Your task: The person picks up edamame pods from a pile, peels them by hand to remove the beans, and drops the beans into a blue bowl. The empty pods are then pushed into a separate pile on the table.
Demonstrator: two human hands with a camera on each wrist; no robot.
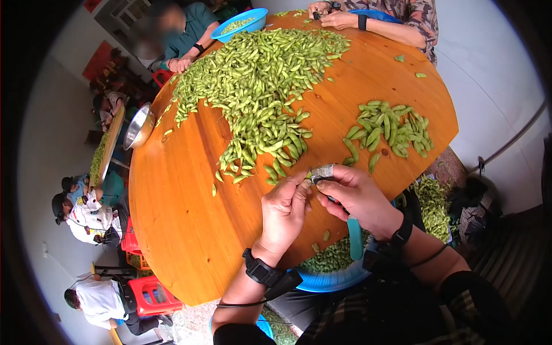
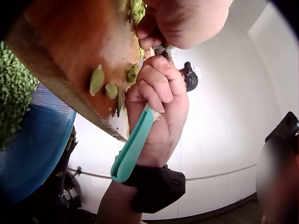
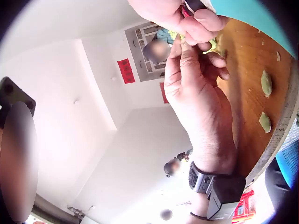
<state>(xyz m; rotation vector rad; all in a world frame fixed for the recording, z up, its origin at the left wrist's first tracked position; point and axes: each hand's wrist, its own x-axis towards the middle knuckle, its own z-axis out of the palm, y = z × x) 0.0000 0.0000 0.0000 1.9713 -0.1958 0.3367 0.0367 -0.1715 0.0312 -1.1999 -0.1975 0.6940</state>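
Close to the table's near edge, my left hand (image 1: 283, 210) pinches a green soybean pod (image 1: 309, 176) between thumb and fingertips. My right hand (image 1: 365, 201) meets it there, fingers curled round a tool with a teal handle (image 1: 355, 238). That handle sticks out below the palm, while the tool's working end is mostly hidden by the fingers. Grey wrapping (image 1: 323, 171) covers one right finger. Under the hands, a blue basin (image 1: 328, 284) holds shelled green beans (image 1: 330, 259). The left wrist view shows loose pod pieces (image 2: 97, 80) on the table beside the right hand.
A large heap of soybean pods (image 1: 253, 75) covers the far part of the round wooden table (image 1: 178, 230). A smaller pile (image 1: 391, 129) lies to the right. Across the table, two people sit near a blue bowl (image 1: 240, 24). A metal bowl (image 1: 139, 126) is at the left edge.
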